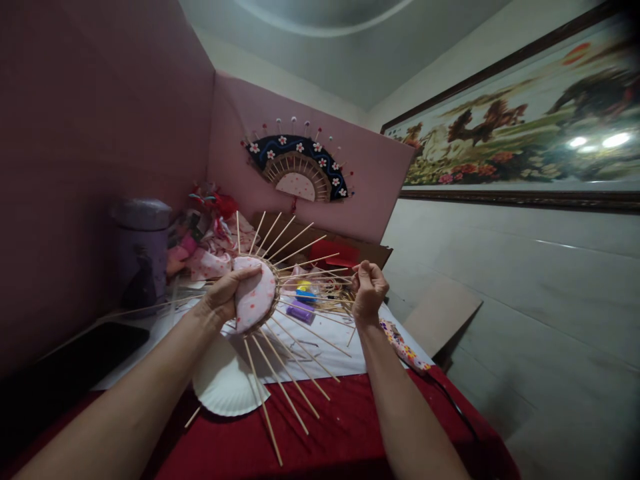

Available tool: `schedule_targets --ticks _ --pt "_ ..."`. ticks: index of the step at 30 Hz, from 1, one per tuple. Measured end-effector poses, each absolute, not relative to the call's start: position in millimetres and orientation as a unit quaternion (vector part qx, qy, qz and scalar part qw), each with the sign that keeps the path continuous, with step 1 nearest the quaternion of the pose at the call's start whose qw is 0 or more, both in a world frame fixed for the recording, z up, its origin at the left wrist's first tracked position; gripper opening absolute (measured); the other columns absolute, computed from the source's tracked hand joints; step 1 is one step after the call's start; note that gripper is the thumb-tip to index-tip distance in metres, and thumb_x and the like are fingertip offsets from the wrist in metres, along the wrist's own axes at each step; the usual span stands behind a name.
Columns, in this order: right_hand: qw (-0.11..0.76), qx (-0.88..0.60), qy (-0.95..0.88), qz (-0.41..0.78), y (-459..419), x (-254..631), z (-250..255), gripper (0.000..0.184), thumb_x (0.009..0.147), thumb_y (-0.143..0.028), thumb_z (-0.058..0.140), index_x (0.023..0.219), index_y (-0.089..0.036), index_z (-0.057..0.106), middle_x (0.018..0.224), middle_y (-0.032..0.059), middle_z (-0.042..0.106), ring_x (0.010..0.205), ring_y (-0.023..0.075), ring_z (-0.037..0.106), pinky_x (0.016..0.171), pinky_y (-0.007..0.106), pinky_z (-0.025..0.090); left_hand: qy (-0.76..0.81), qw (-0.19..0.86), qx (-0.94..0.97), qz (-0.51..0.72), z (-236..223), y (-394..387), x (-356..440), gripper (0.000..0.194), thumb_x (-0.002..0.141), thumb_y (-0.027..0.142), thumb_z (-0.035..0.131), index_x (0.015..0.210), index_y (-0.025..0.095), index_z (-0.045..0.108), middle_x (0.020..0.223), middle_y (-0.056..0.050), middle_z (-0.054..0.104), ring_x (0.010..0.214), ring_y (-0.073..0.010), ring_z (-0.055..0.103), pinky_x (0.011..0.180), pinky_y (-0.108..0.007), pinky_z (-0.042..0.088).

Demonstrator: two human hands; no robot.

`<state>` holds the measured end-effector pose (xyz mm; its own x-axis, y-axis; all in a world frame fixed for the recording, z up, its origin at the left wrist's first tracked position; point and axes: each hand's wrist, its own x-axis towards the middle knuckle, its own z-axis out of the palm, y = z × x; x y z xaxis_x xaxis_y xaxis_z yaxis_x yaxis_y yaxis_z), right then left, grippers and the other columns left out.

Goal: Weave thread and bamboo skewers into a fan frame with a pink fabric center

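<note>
2 hands [369, 291], 1 held half-disc [256, 301], 1 mounted fan [309, 155], 1 framed picture [505, 137].

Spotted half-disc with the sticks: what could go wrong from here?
The left hand grips the spotted half-disc at one side, so a tug on the thin sticks might twist it or loosen one. The sticks fan out widely, and lower ones pass in front of the white ridged plate, so turning the piece could snag them. The right hand is close to several stick tips, so one might poke it or bend.
</note>
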<state>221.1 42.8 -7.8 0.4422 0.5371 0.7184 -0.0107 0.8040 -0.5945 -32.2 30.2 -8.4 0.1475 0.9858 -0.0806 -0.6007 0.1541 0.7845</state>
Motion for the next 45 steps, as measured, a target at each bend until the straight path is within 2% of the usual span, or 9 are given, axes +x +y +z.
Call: schedule_targets --ticks 10,12,15,18,22,26,33,37,45 --pt "0.801 -0.298 -0.512 0.082 27.5 211.4 -7.3 0.033 0.081 -0.045 0.059 0.060 -0.020 0.055 0.046 -0.0062 0.040 0.042 0.0072 0.033 0.043 0.022 0.025 0.284 0.674 0.286 0.619 -2.2 26.7 -32.6 0.008 0.074 0.008 0.057 0.069 0.011 0.063 0.058 -0.009 0.069 0.046 -0.0203 0.065 0.046 -0.029 0.055" --pt "0.802 -0.281 -0.510 0.135 29.8 212.3 -6.4 0.035 0.080 -0.046 0.060 0.058 -0.019 0.053 0.044 -0.0070 0.036 0.040 0.0064 0.030 0.040 0.021 0.022 0.283 0.672 0.279 0.625 -0.4 25.0 -32.1 0.009 0.074 0.008 0.057 0.068 0.011 0.063 0.057 -0.009 0.069 0.046 -0.0207 0.065 0.046 -0.030 0.055" --pt "0.779 -0.251 -0.495 0.292 36.4 216.1 -4.6 0.036 0.076 -0.046 0.063 0.056 -0.019 0.049 0.043 -0.0084 0.032 0.036 0.0049 0.023 0.037 0.020 0.015 0.270 0.673 0.271 0.634 0.8 23.8 -32.0 0.009 0.074 0.007 0.057 0.068 0.010 0.063 0.058 -0.010 0.069 0.046 -0.0215 0.065 0.046 -0.031 0.056" --pt "0.714 -0.233 -0.494 0.439 42.6 219.4 -5.7 0.032 0.073 -0.043 0.064 0.058 -0.020 0.048 0.042 -0.0094 0.029 0.036 0.0053 0.020 0.036 0.020 0.016 0.253 0.678 0.269 0.636 0.3 24.1 -33.0 0.010 0.075 0.006 0.056 0.069 0.010 0.063 0.059 -0.010 0.069 0.046 -0.0210 0.065 0.046 -0.031 0.056" --pt "0.629 -0.231 -0.524 0.526 45.9 217.6 -14.7 0.024 0.066 -0.034 0.072 0.063 -0.017 0.054 0.044 -0.0108 0.027 0.039 0.0044 0.019 0.037 0.017 0.015 0.224 0.680 0.262 0.647 0.4 24.7 -35.4 0.008 0.075 0.007 0.057 0.072 0.011 0.063 0.061 -0.009 0.070 0.049 -0.0210 0.066 0.049 -0.031 0.057" --pt "0.497 -0.289 -0.607 0.549 41.1 207.2 -23.4 0.024 0.062 -0.031 0.075 0.060 -0.015 0.058 0.045 -0.0101 0.030 0.041 0.0034 0.019 0.039 0.019 0.011 0.203 0.673 0.251 0.665 2.9 23.6 -36.9 0.008 0.075 0.006 0.058 0.072 0.013 0.062 0.060 -0.008 0.070 0.049 -0.0200 0.066 0.049 -0.030 0.057" --pt "0.267 -0.369 -0.731 0.508 9.8 173.5 -26.2 0.017 0.062 -0.029 0.070 0.053 -0.017 0.060 0.045 -0.0051 0.043 0.042 0.0060 0.029 0.041 0.021 0.018 0.191 0.676 0.256 0.664 3.7 20.3 -35.4 0.010 0.077 0.009 0.057 0.069 0.013 0.063 0.059 -0.007 0.070 0.047 -0.0191 0.065 0.047 -0.028 0.055" --pt "0.234 -0.348 -0.715 0.559 -3.9 163.3 -32.2 0.015 0.065 -0.026 0.063 0.054 -0.018 0.057 0.050 -0.0043 0.047 0.043 0.0064 0.034 0.043 0.021 0.027 0.189 0.696 0.273 0.637 0.9 19.2 -33.5 0.013 0.078 0.012 0.056 0.069 0.011 0.065 0.062 -0.009 0.071 0.050 -0.0207 0.066 0.049 -0.030 0.056" --pt "0.244 -0.349 -0.698 0.575 4.8 159.3 -46.8 0.014 0.061 -0.027 0.067 0.059 -0.017 0.059 0.051 -0.0050 0.049 0.043 0.0065 0.041 0.042 0.018 0.031 0.169 0.699 0.299 0.628 -2.0 19.3 -29.2 0.013 0.079 0.016 0.057 0.070 0.012 0.065 0.064 -0.010 0.071 0.052 -0.0199 0.067 0.052 -0.027 0.056"
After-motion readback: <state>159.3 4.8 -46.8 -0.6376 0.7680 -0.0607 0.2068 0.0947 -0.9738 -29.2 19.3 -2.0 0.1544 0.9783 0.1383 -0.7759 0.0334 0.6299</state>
